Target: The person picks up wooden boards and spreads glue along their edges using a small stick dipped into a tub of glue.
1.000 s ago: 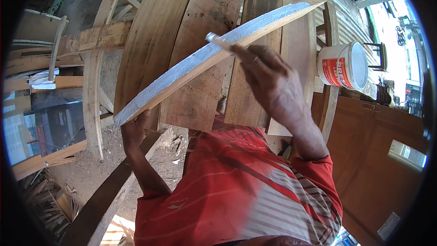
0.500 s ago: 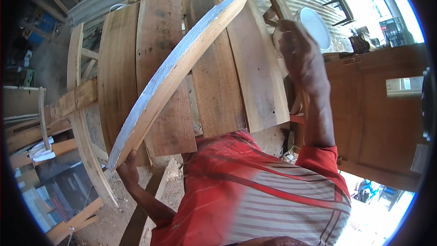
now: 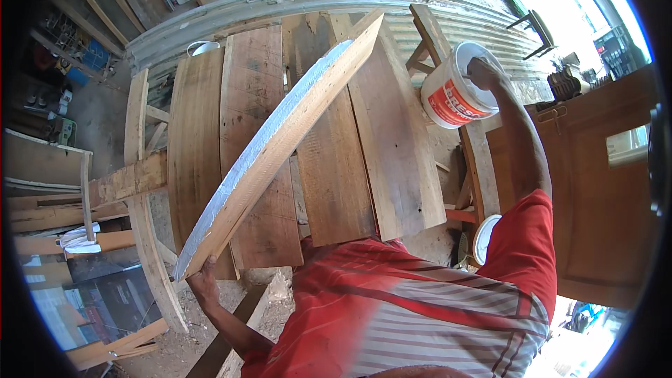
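Note:
A long wooden plank (image 3: 283, 136) with a pale blue-grey coat along one edge lies diagonally across several flat boards. Its near left end is gripped by my left hand (image 3: 204, 283), fingers curled round the wood. To the right, a white plastic bucket (image 3: 432, 101) with a red label leans on the wooden frame. Over the mouth of this bucket is my right hand (image 3: 481, 73), its fingers bent and closed; whatever they hold is hidden inside. The coat on the plank stops short of its far tip, where bare wood shows.
Wide bare boards (image 3: 395, 140) rest across wooden trestles (image 3: 145, 217). A brown wooden door panel (image 3: 581, 238) stands at the right. A white round lid or tub (image 3: 484, 238) sits below the right trestle. Corrugated metal sheets (image 3: 308, 1) run along the back.
My right hand has moved up and right, from beside the boards to the bucket's mouth. The view has shifted, showing more of the background. My left hand still grips the plank.

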The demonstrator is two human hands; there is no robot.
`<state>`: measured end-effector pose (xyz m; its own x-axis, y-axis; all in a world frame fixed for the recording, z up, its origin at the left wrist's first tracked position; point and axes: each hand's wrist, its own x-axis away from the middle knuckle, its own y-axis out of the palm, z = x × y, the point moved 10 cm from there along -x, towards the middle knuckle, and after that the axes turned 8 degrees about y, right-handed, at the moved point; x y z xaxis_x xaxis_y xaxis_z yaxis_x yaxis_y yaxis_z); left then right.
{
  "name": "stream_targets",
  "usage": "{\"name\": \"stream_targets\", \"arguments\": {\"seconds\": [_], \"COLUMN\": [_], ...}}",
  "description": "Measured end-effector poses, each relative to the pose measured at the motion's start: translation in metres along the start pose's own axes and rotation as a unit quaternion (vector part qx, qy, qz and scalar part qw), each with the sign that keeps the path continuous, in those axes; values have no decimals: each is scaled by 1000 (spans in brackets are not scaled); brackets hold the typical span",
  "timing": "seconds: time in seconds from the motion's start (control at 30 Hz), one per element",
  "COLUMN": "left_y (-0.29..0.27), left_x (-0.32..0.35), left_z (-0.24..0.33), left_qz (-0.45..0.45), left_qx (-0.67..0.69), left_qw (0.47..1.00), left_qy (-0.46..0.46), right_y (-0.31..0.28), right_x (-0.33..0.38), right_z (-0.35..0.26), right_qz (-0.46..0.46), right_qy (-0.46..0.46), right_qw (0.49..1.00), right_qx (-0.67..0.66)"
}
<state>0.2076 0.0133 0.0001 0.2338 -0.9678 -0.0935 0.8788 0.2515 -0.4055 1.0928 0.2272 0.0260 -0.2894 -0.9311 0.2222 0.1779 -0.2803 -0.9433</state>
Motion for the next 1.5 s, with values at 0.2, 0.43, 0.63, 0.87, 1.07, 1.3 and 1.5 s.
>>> {"name": "stream_targets", "arguments": {"seconds": [0.2,0.43,0.63,0.87,1.07,1.3,1.5], "left_y": [-2,6,5,-1,0,6,1], "left_x": [5,4,-4,-1,1,0,4], "left_z": [10,21,29,18,23,27,22], "left_qz": [-19,-7,-51,-64,-53,-43,-34], "left_qx": [-37,-14,-101,-91,-93,-89,-70], "left_qw": [998,998,991,991,992,993,996], "left_qy": [-46,-57,-74,-75,-73,-69,-45], "right_y": [36,29,-28,-92,-87,-142,-169], "right_x": [10,14,29,104,130,121,72], "right_z": [-23,-1,43,51,60,2,-123], "right_qz": [-124,-180,-137,-35,-2,90,116], "right_qy": [-166,-6,-32,68,125,13,-133], "right_qw": [977,972,934,928,897,864,869], "right_qx": [50,-153,-328,-365,-424,-495,-462]}}
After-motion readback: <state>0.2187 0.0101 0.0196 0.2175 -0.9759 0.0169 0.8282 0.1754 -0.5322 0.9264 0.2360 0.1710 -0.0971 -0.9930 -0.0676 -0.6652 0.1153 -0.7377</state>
